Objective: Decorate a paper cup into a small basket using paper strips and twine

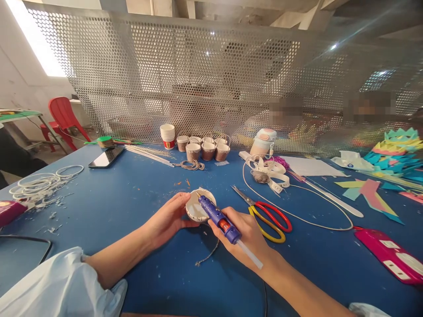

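Note:
My left hand (170,219) is wrapped round the left side of a small white-lined cup (194,208), whose open top faces me. In my right hand (246,233) is a blue glue gun (216,215) with a clear glue stick coming out of its back end. The nozzle is over the cup's rim and inner side; whether it touches cannot be made out. A short twisted cord (209,255) hangs below the cup onto the blue table.
Scissors (271,219) with red and yellow handles lie right of my right hand. Behind stand small wrapped cups (208,149), stacked paper cups (167,135) and a bottle (262,141). A pink power strip (390,255) is at right, coiled white cord (42,185) at left.

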Tool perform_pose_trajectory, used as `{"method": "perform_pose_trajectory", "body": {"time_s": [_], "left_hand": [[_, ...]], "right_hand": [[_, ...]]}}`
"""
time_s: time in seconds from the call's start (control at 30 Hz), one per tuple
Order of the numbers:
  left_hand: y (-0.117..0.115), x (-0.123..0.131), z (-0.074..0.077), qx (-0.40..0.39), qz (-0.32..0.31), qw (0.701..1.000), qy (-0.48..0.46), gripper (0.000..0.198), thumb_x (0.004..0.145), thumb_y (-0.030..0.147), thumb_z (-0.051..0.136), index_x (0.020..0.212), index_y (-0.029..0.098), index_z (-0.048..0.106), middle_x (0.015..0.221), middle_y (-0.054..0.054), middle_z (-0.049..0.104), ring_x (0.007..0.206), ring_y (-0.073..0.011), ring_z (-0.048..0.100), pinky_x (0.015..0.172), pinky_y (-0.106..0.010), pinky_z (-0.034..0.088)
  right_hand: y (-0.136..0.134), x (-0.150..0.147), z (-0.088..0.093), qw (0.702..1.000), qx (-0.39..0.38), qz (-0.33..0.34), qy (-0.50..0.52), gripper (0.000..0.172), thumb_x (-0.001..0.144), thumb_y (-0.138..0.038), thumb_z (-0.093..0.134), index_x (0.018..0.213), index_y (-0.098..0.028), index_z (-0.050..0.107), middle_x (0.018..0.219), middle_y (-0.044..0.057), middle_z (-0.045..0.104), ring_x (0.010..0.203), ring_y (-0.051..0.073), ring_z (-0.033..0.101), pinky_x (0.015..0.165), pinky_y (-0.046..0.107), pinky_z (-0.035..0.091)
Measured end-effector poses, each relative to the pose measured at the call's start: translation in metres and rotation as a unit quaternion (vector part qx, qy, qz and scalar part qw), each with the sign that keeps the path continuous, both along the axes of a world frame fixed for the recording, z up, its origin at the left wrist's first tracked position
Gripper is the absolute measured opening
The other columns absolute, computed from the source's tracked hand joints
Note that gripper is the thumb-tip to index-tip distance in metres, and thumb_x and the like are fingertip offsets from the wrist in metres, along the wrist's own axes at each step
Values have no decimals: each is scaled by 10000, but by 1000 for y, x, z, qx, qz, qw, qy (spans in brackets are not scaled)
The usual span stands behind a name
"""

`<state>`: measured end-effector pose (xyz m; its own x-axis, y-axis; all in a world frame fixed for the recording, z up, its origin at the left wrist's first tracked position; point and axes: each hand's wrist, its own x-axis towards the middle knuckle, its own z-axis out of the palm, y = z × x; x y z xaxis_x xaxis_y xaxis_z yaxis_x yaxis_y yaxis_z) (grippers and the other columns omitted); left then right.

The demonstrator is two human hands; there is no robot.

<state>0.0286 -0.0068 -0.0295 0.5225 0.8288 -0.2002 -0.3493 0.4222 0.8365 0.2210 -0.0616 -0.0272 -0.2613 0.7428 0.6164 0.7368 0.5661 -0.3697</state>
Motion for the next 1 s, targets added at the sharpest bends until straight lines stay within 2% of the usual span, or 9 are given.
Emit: {"method": "perform_pose_trajectory", "body": {"time_s": [0.4, 0.6, 0.83, 1.0], "left_hand": [[0, 0, 0, -9, -16, 1000, 6, 380, 860, 422, 579, 1138, 166, 621, 1051, -124, 685, 935, -249, 631, 830, -422, 511], [0, 0, -1, -8, -6, 1000, 16, 373, 851, 424, 588, 1116, 165, 624, 1022, -122, 688, 923, -254, 632, 818, -425, 514], [2, 0, -2, -11, 7, 1000, 27, 399, 845, 430, 589, 1144, 165, 613, 1021, -128, 686, 935, -264, 626, 816, -425, 506], [1, 0, -1, -3, 0, 1000, 24, 359, 832, 435, 612, 1086, 182, 617, 1013, -109, 685, 927, -260, 632, 812, -428, 509]], "right_hand": [[2, 5, -5, 998, 34, -8, -46, 124, 848, -242, 582, 768, -218, 491, 571, -11, 622, 475, 150, 588, 488, 254, 391], [1, 3, -7, 995, 50, -46, -75, 137, 849, -243, 580, 752, -210, 490, 553, -12, 595, 473, 161, 588, 485, 263, 356], [1, 5, -8, 993, 75, -47, -79, 162, 853, -230, 577, 726, -202, 480, 531, -30, 551, 443, 147, 554, 475, 259, 326], [0, 5, -8, 993, 68, -51, -81, 158, 850, -237, 581, 735, -202, 480, 548, -24, 569, 460, 150, 566, 485, 258, 329]]}}
